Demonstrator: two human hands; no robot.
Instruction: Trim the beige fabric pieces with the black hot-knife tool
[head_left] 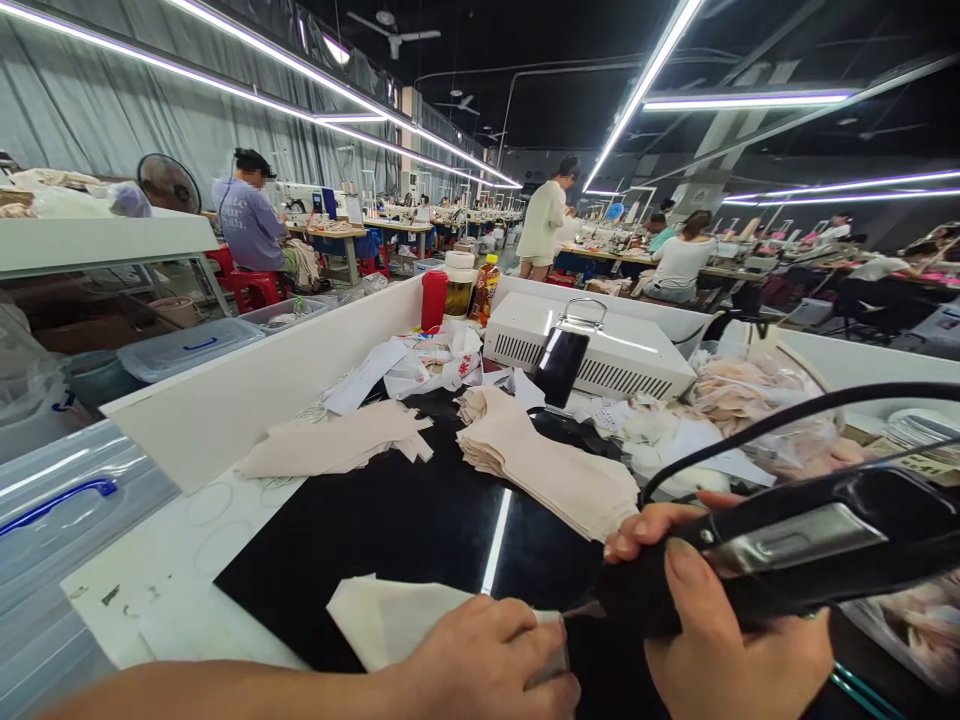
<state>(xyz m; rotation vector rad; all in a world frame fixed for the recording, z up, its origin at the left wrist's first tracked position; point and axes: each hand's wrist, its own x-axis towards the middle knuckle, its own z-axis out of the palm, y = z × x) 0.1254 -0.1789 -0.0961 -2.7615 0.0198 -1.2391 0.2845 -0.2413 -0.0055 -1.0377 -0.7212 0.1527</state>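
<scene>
Under my left hand (487,660), fingers bent and pressed down, lies a cream fabric piece (401,615) on the black glossy board (375,530). My right hand (739,640) is wrapped round a black corded hand tool (810,535) with a silver panel. Its thin tip points left, close to the fabric edge at my left fingertips; whether it touches cannot be made out. Further back on the board rest two stacks of cut fabric: a beige stack on the left (337,438) and a curved beige stack on the right (547,460).
Behind the board stand a white vented box (592,345), a black phone (561,368), a red container (433,302), a jar (458,285) and a drink bottle (485,290). Fabric scraps (739,395) lie right, near the tool's cable (750,425). White panels (262,385) edge the table.
</scene>
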